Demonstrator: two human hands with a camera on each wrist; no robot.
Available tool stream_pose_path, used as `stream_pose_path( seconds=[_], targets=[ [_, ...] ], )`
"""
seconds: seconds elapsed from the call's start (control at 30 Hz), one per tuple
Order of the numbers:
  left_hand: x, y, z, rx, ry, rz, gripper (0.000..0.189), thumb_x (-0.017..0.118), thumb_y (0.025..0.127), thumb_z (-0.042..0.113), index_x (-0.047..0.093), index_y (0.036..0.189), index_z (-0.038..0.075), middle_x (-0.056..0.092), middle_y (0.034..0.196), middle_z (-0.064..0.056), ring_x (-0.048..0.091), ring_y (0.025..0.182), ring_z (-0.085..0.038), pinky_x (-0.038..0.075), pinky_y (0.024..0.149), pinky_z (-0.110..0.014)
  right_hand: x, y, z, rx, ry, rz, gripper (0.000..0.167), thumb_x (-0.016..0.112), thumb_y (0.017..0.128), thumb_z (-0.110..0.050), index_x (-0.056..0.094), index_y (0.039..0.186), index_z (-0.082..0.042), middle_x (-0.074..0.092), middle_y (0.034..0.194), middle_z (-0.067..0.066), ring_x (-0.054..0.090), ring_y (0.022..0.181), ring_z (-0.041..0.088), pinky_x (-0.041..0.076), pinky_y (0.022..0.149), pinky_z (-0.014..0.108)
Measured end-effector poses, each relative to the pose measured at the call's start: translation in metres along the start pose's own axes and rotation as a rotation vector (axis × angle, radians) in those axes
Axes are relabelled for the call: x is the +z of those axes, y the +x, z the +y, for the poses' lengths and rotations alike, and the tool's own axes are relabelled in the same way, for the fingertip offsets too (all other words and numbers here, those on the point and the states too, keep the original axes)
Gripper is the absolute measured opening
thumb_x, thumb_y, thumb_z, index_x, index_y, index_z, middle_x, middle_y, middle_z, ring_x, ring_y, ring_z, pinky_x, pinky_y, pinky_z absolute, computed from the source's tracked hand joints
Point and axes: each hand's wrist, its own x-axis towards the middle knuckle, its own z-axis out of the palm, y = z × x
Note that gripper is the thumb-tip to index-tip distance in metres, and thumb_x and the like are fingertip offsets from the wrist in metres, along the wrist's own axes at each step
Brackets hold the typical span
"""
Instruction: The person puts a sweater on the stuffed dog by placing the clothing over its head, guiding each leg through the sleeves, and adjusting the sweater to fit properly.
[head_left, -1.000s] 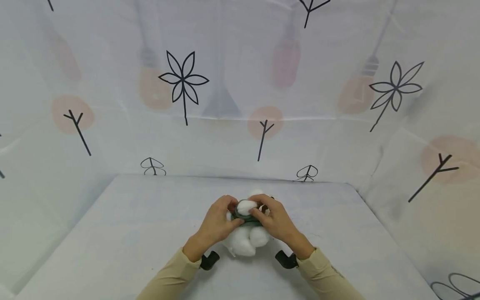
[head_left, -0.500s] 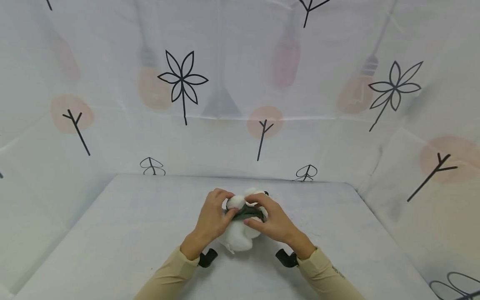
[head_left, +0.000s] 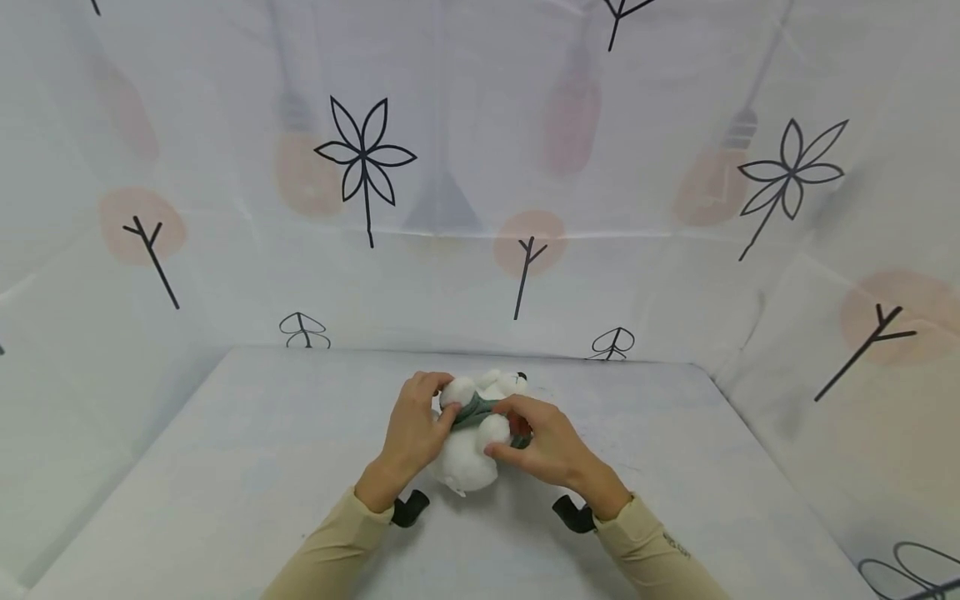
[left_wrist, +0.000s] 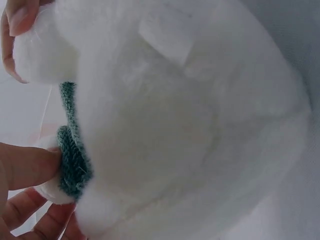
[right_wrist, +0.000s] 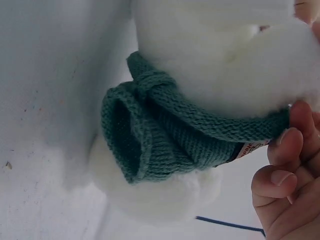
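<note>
A white plush bear [head_left: 465, 462] lies on the table, its head with a dark nose pointing away from me. Around its body is a green knitted sweater [head_left: 472, 410]. My left hand [head_left: 411, 429] pinches the sweater near one round white paw [head_left: 458, 392]; in the left wrist view the thumb [left_wrist: 37, 165] presses on the knit. My right hand [head_left: 553, 443] curls round another white paw [head_left: 492, 430], thumb below it. In the right wrist view its fingertips [right_wrist: 287, 145] touch the sweater's rolled hem, beside a small label. A sleeve opening [right_wrist: 125, 137] gapes there with no paw through it.
Pale cloth covers the table [head_left: 262, 467], and a printed curtain [head_left: 450, 283] rises at its back and sides. Black wrist mounts [head_left: 573, 514] sit under both wrists. Dark specks dot the cloth in the right wrist view.
Both hands were at one paw in the green knit. The bear has shifted left and away; the left hand stays by that paw, while the right hand has moved onto the other paw.
</note>
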Motion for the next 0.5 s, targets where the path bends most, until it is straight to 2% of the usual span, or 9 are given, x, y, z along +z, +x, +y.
stream_pose_path(
  seconds=[0.13,0.27,0.5],
  targets=[
    [0.001,0.0,-0.001,-0.005,0.007,-0.007,0.031,0.076,0.079,0.006,0.062,0.107,0.005,0.058,0.095,-0.008,0.055,0.085,-0.024,0.048,0.073,-0.036,-0.003,0.001,-0.001,0.009,0.018,-0.039,0.027,0.076,0.082,-0.026,0.06,0.104,-0.022,0.053,0.076,-0.009,0.05,0.066,0.007,0.045,0.058,0.022],
    [0.002,0.0,-0.001,-0.029,0.015,-0.017,0.03,0.076,0.078,0.007,0.06,0.104,0.006,0.056,0.092,-0.006,0.056,0.082,-0.02,0.049,0.071,-0.033,-0.007,0.003,0.0,-0.034,0.047,-0.057,0.022,0.07,0.084,-0.012,0.06,0.102,-0.019,0.055,0.083,-0.01,0.05,0.069,0.006,0.045,0.059,0.023],
    [0.002,-0.002,0.003,-0.081,0.022,-0.084,0.029,0.077,0.075,0.013,0.058,0.096,0.007,0.054,0.085,-0.003,0.052,0.078,-0.02,0.045,0.067,-0.032,-0.018,0.004,0.008,-0.144,0.042,0.052,0.028,0.059,0.08,0.004,0.066,0.102,-0.012,0.055,0.086,-0.004,0.046,0.066,0.009,0.042,0.056,0.023]
  ],
)
